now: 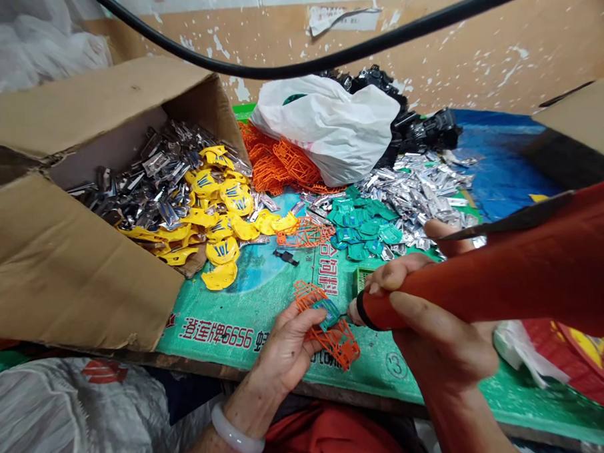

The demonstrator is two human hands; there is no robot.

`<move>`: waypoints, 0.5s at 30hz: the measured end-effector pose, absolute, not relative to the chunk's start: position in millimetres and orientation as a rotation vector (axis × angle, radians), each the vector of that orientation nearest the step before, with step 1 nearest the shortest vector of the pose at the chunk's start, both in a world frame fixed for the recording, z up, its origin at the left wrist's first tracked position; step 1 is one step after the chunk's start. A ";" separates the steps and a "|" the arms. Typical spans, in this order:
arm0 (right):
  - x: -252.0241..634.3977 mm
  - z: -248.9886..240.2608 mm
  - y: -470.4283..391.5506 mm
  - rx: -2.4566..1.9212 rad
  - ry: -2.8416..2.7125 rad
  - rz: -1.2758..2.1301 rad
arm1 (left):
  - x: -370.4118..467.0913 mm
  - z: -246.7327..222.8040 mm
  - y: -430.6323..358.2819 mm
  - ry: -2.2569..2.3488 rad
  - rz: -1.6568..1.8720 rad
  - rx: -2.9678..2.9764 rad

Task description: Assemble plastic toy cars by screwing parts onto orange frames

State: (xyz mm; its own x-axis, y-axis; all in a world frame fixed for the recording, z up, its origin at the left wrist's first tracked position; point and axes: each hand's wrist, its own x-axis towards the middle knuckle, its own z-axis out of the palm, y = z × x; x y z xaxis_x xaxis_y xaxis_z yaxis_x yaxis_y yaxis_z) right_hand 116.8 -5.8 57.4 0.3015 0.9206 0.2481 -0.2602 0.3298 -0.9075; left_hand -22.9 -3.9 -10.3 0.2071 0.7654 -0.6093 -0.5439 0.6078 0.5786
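Pinched in my left hand [287,344] is an orange plastic lattice frame [346,348], with a small green plastic part [328,313] lying against it under my thumb. My right hand [444,334] is wrapped round a red power screwdriver [465,286], held nearly level. The thin bit of the screwdriver points left and reaches the edge of the green part; whether a screw sits there is too small to tell. Just behind the screwdriver's nose stands a small green basket [362,280], partly hidden by my right fingers.
Yellow printed parts [223,250] spill from a cardboard box [83,263] at left. Green parts [364,220], silvery pieces [410,188] and orange frames [279,161] lie behind, beside a white plastic bag [327,125]. A black cable [265,72] hangs across the top. A red basket [572,355] stands right.
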 end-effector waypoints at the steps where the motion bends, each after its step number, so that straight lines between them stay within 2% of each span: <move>1: 116.5 58.1 -5.5 -0.879 -0.930 0.942 | -23.1 -9.6 -3.7 1.007 0.927 0.251; 15: 115.8 52.6 -0.1 -0.818 -0.972 1.020 | -25.3 -8.5 -2.9 0.946 0.947 0.191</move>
